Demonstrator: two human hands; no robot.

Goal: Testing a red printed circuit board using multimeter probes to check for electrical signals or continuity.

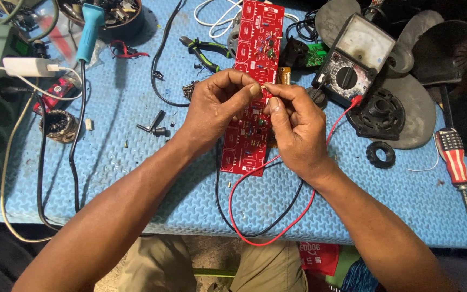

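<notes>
A long red circuit board (255, 86) with white markings lies on a light blue, diamond-textured surface (136, 162). Left of the board, pliers (207, 51) have green-and-black handles. Right of it sits a black meter (352, 59) with a pale dial, and farther right, a screwdriver (452, 157) with a stars-and-stripes handle. Red and black wires (266, 230) loop below the board.

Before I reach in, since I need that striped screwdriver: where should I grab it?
Take the striped screwdriver by its fat handle, coming from the right, where the blue mat is bare. The handle lies near the black ring, with the thin metal shaft pointing toward the table's near edge. Both hands are busy over the red circuit board.
</notes>
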